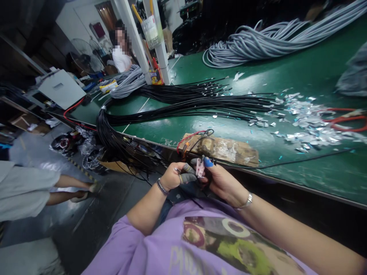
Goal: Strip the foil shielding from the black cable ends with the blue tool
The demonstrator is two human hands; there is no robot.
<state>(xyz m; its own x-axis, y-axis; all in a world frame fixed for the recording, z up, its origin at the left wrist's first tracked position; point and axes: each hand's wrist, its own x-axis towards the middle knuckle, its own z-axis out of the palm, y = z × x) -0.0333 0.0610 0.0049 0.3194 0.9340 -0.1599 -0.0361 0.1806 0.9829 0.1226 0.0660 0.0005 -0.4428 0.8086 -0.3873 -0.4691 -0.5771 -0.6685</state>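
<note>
Just off the near table edge, my two hands meet in front of my body. My right hand [222, 179], with a blue covering on the thumb, is closed on a small pale-pink clip-like piece [200, 168]. My left hand [178, 176] has grey coverings on its fingertips; its fingers are bent and pressed together right beside the pink piece. What they pinch is hidden. Behind my hands, a worn wooden block [226, 149] lies along the table edge, with a red and black wire loop at its left end.
Bundled black cables [172, 109] run across the green table [286, 168] and droop over its edge at left. Foil scraps [309, 118] and orange-handled scissors [348, 120] lie at right. Grey cable coils [252, 44] are at the back. A person [122, 49] is beyond; another's legs [69, 189] show at left.
</note>
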